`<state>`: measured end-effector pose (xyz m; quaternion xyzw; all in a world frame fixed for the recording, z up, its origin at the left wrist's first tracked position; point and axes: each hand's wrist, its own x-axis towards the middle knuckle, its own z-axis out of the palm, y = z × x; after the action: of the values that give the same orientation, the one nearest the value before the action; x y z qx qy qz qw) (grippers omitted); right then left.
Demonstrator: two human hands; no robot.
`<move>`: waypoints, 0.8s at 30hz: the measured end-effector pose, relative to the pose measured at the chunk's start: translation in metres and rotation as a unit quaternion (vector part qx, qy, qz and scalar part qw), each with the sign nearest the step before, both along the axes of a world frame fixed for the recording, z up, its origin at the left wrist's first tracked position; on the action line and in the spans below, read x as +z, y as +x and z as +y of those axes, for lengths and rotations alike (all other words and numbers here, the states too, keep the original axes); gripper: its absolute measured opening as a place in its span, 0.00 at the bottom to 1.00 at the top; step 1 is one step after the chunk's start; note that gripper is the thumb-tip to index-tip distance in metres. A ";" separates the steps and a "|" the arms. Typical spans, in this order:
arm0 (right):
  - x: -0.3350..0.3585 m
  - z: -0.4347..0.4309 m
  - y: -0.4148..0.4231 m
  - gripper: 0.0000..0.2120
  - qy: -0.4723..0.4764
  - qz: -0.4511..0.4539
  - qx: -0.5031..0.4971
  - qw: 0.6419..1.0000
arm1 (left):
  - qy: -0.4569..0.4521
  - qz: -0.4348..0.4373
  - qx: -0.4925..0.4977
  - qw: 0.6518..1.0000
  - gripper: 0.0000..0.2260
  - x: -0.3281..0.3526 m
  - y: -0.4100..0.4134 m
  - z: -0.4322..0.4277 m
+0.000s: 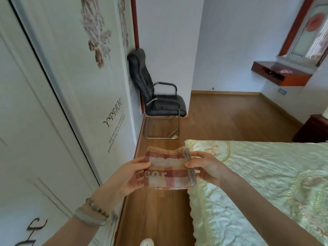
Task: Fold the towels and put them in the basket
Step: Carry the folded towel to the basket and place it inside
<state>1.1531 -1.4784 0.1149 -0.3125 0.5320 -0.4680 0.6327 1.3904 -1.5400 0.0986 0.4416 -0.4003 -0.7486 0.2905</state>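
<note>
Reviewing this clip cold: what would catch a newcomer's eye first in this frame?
First, the red-and-cream checked towel, folded small and held up in mid-air at centre by the left hand and right hand, one at each end. Next, the pale green quilted bedspread filling the lower right, and the black office chair against the far wall. No basket is in view.
</note>
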 end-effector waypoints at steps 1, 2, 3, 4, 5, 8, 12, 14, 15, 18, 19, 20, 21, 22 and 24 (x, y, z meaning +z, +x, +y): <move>-0.002 -0.018 -0.006 0.17 0.002 0.007 -0.011 1.000 | -0.001 0.004 -0.009 1.000 0.12 -0.002 -0.007 -0.023; -0.004 -0.037 -0.012 0.16 0.003 0.012 -0.020 1.000 | -0.002 0.008 -0.019 1.000 0.11 -0.002 -0.014 -0.046; -0.005 -0.057 -0.018 0.16 0.003 0.014 -0.027 1.000 | -0.002 0.011 -0.029 1.000 0.11 -0.002 -0.021 -0.069; -0.005 -0.077 -0.025 0.17 0.003 0.014 -0.034 0.999 | -0.002 0.013 -0.039 0.999 0.10 -0.001 -0.028 -0.093; -0.004 -0.098 -0.031 0.18 0.003 0.013 -0.042 0.999 | -0.002 0.016 -0.049 0.999 0.10 0.001 -0.036 -0.118; 0.001 -0.159 -0.049 0.27 -0.002 0.014 -0.061 0.998 | 0.008 0.023 -0.070 0.997 0.11 0.006 -0.057 -0.188; 0.005 -0.233 -0.072 0.29 -0.008 0.012 -0.086 0.996 | 0.022 0.036 -0.097 0.994 0.13 0.011 -0.083 -0.274; 0.005 -0.264 -0.085 0.27 -0.004 0.009 -0.087 0.996 | 0.027 0.036 -0.114 0.992 0.14 0.012 -0.098 -0.313; 0.004 -0.278 -0.092 0.26 0.001 0.008 -0.092 0.996 | 0.029 0.035 -0.122 0.991 0.14 0.011 -0.106 -0.331; 0.000 -0.321 -0.114 0.21 0.005 0.002 -0.106 0.994 | 0.024 0.025 -0.139 0.990 0.13 0.009 -0.131 -0.382; 0.000 -0.336 -0.122 0.17 0.005 0.004 -0.108 0.994 | 0.020 0.025 -0.145 0.989 0.13 0.008 -0.140 -0.399; -0.002 -0.350 -0.132 0.14 0.004 0.008 -0.110 0.994 | 0.017 0.026 -0.151 0.988 0.14 0.007 -0.150 -0.416; -0.001 -0.365 -0.142 0.11 0.004 0.011 -0.110 0.994 | 0.016 0.026 -0.155 0.987 0.14 0.005 -0.159 -0.431; -0.001 -0.381 -0.152 0.10 0.004 0.011 -0.109 0.994 | 0.018 0.026 -0.155 0.987 0.14 0.004 -0.170 -0.447; -0.004 -0.415 -0.175 0.12 0.001 0.005 -0.105 0.994 | 0.020 0.025 -0.150 0.988 0.14 0.001 -0.193 -0.479</move>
<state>0.9784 -1.8934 0.1111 -0.2566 0.5655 -0.5301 0.5774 1.1971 -2.0185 0.1000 0.3634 -0.4393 -0.8024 0.1764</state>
